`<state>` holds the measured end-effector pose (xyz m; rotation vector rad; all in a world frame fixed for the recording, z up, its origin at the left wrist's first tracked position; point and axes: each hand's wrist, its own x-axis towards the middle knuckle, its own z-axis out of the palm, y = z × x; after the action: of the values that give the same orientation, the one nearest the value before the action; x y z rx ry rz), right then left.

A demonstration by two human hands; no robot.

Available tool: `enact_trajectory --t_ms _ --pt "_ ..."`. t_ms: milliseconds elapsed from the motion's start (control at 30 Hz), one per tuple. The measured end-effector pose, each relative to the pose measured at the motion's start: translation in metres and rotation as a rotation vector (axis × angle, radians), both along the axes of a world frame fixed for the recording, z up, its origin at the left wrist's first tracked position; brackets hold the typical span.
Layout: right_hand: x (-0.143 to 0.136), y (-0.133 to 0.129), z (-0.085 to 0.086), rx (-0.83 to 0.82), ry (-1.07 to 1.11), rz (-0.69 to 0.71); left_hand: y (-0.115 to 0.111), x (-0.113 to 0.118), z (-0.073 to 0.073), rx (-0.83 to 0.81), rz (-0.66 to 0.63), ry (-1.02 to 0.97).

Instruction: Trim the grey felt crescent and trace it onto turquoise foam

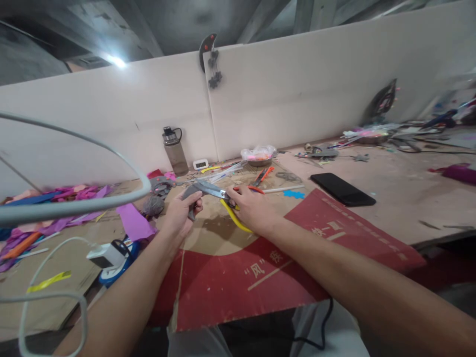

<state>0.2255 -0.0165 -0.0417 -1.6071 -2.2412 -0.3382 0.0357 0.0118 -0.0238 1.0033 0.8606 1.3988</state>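
Observation:
My right hand (248,203) is closed around the handles of a pair of scissors (211,188), one loop yellow and the other red-orange. The blades point left and lie against a piece of grey felt-like material (192,189). That piece is pinched between the thumb and fingers of my left hand (186,209). Both hands are above a red and brown cardboard sheet (223,297). Just beyond them on the work surface lie an orange utility knife (263,176), a blue jagged cutout (293,194) and a white stick (284,189).
A dark bottle (176,152), a small white clock-like device (201,164) and a bowl (259,159) stand by the wall. A black phone (342,189) lies right. Coloured scraps (136,222), a charger (106,255) and a grey curved tube (92,204) are left.

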Motion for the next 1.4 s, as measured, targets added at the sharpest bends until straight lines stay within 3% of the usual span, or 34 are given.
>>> enact_trajectory --t_ms 433,733,1100,1400 --pt "0.0006 0.0011 0.0001 -0.081 0.011 0.025 0.0027 -0.0036 -0.0016 0.004 -0.015 -0.027" --pt "0.0038 0.0054 -0.0042 -0.099 0.241 0.047 0.0069 -0.0073 -0.0012 -0.019 0.027 0.023" --pt "-0.0011 -0.0024 0.0004 -0.087 0.054 0.021 0.0037 -0.0013 -0.0027 0.041 0.106 0.160" --pt "-0.0015 -0.0035 0.0043 -0.073 0.005 0.000 0.0013 -0.0018 -0.0007 0.060 0.051 0.097"
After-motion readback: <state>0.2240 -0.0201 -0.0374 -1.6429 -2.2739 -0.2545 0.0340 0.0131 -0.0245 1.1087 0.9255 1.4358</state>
